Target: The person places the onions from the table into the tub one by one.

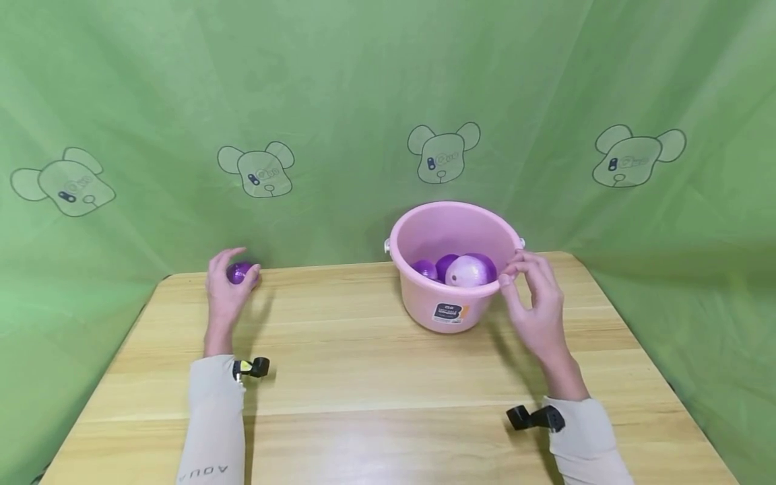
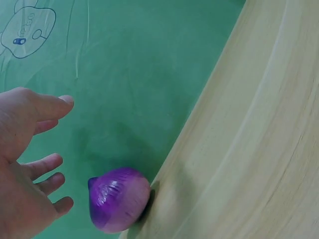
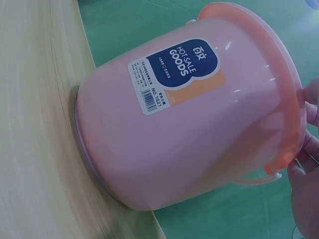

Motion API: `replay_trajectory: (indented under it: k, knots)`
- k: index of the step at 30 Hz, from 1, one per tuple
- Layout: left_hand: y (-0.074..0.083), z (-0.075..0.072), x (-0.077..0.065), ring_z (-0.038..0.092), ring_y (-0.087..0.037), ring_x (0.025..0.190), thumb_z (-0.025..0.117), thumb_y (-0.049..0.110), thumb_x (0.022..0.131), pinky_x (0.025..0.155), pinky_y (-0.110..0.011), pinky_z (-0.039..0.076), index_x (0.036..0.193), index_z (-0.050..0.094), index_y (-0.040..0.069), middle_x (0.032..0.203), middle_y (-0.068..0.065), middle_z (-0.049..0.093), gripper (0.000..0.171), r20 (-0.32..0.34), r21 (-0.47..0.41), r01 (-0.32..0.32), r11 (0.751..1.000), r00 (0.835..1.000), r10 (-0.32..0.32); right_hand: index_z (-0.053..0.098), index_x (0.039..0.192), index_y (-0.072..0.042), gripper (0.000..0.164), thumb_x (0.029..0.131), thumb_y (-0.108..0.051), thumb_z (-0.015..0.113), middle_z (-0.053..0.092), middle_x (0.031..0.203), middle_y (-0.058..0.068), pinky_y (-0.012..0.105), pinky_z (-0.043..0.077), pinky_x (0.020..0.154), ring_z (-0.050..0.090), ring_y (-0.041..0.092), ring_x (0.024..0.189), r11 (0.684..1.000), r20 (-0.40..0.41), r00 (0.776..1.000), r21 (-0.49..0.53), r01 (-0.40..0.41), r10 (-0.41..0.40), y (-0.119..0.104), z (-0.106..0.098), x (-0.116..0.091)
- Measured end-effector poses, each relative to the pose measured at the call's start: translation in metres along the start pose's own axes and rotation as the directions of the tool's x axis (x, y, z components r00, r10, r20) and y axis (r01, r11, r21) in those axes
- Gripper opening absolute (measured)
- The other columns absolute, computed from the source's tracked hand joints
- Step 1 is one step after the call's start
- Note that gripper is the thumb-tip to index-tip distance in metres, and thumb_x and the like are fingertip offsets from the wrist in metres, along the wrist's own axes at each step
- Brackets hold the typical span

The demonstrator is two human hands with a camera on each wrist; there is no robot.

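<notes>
A shiny purple onion (image 1: pixel 240 272) sits at the table's back left edge. My left hand (image 1: pixel 227 291) is beside it, thumb and fingers spread. The left wrist view shows a gap between this hand (image 2: pixel 27 154) and the onion (image 2: pixel 119 200). Toward the back right stands a pink bucket (image 1: pixel 418 300), upright on the table. Several purple onions lie inside it, with a paler onion (image 1: pixel 465 271) on top. My right hand (image 1: pixel 538 311) pinches the bucket's right rim between thumb and fingers. In the right wrist view, only part of that hand (image 3: pixel 306 184) shows at the rim.
The wooden table (image 1: pixel 339 377) ends at a green curtain (image 1: pixel 351 101) printed with bear heads, hanging behind and at both sides. The bucket's white handle (image 3: pixel 256 179) hangs down at the back. Each sleeve carries a small black camera (image 1: pixel 259 367).
</notes>
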State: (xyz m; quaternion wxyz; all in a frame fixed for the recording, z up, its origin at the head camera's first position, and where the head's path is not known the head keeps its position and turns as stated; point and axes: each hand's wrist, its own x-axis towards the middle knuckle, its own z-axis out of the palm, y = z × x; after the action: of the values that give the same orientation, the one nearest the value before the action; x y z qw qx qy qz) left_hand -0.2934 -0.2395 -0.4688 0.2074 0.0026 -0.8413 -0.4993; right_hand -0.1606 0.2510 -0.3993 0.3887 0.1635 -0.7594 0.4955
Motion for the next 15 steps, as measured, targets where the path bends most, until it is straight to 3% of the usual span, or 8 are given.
replay_trajectory:
  k: [7, 11, 15]
  knots:
    - [-0.007, 0.001, 0.005, 0.036, -0.044, 0.142, 0.075, 0.01, 0.092, 0.118, -0.063, 0.029, 0.14, 0.059, 0.006, 0.154, -0.021, 0.04, 0.051, -0.037, -0.05, 0.056, 0.997, 0.998, -0.058, 0.059, 0.095, 0.02, 0.009, 0.087, 0.018, 0.06, 0.057, 0.115, 0.029, 0.044, 0.038, 0.118, 0.053, 0.018, 0.122, 1.0, -0.009, 1.0, 0.005, 0.011, -0.011, 0.0, -0.001, 0.001]
    - [-0.009, -0.001, 0.005, 0.036, -0.044, 0.142, 0.076, 0.01, 0.092, 0.118, -0.063, 0.03, 0.144, 0.055, 0.008, 0.155, -0.021, 0.038, 0.056, -0.009, -0.055, 0.126, 0.991, 0.992, -0.126, 0.06, 0.095, 0.019, 0.009, 0.086, 0.018, 0.06, 0.056, 0.114, 0.034, 0.043, 0.039, 0.118, 0.053, 0.018, 0.121, 1.0, -0.008, 1.0, 0.005, 0.013, -0.013, 0.0, 0.0, 0.0]
    - [-0.011, -0.001, 0.004, 0.037, -0.043, 0.142, 0.076, 0.01, 0.092, 0.117, -0.061, 0.033, 0.147, 0.052, 0.01, 0.157, -0.02, 0.035, 0.06, 0.026, -0.051, 0.179, 0.982, 0.984, -0.178, 0.059, 0.095, 0.02, 0.009, 0.086, 0.019, 0.06, 0.055, 0.113, 0.038, 0.043, 0.039, 0.118, 0.054, 0.031, 0.12, 1.0, -0.009, 1.0, 0.013, 0.016, -0.016, 0.001, 0.001, 0.0]
